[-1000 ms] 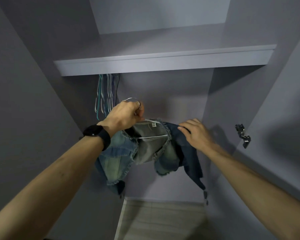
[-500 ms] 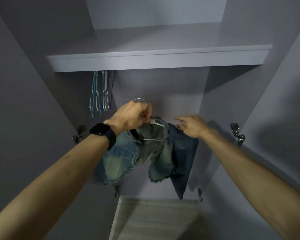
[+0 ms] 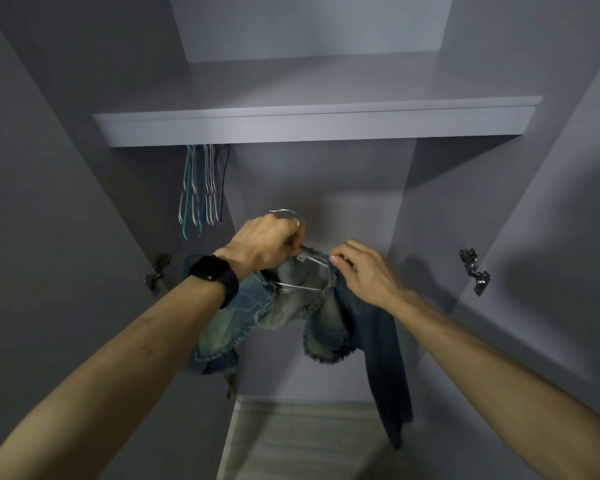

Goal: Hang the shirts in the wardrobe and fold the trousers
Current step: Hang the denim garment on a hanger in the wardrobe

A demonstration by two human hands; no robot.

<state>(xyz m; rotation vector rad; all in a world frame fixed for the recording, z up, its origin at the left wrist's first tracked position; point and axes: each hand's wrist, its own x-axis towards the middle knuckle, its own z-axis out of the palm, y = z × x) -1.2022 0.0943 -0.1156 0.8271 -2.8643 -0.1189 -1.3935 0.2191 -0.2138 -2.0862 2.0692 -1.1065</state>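
A faded denim shirt (image 3: 291, 313) with frayed edges hangs on a thin wire hanger (image 3: 284, 212), held up inside the open wardrobe. My left hand (image 3: 267, 244), with a black watch on the wrist, grips the hanger just below its hook. My right hand (image 3: 361, 271) pinches the shirt's collar edge on the hanger's right shoulder. One dark sleeve (image 3: 388, 375) dangles down on the right. The hook stands well below the shelf and touches no rail.
A grey shelf (image 3: 312, 123) spans the wardrobe above. Several bare hangers (image 3: 201, 188) hang under its left end. Door hinges sit on the left wall (image 3: 156, 275) and the right wall (image 3: 475, 271). The pale wardrobe floor (image 3: 309, 441) lies below.
My right hand, which had let go of the shirt and opened, has come back onto the collar and pinches it. The dark sleeve now hangs lower. My left hand keeps its grip.
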